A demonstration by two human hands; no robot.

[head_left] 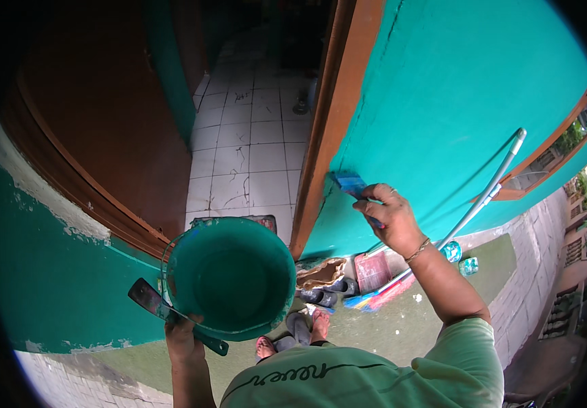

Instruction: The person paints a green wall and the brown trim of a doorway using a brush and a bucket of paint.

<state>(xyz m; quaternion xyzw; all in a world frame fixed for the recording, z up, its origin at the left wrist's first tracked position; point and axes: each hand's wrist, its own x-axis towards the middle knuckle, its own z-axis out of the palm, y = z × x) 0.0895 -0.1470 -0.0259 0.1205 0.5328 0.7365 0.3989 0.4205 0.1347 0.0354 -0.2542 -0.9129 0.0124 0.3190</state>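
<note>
My right hand [390, 216] grips a paintbrush [352, 183] with a blue head. Its bristle tip is at the turquoise wall [443, 95], close beside the brown door frame [338, 102]. Low on the left, my left hand [183, 334] is closed at the rim of a green bucket [232, 279], holding it up before the doorway. The same hand has a putty knife [149, 299] with a broad flat end, lying across the bucket's side. Inside the bucket everything looks dark green; how much paint it holds I cannot tell.
A long-handled broom [484, 197] leans on the wall at right. Below it are a red dustpan [373, 270], dark shoes [319, 297], a torn brown bag [324, 272] and paint cans [469, 266]. Beyond the doorway lies a white tiled floor [239, 160]; a brown door [103, 115] stands left.
</note>
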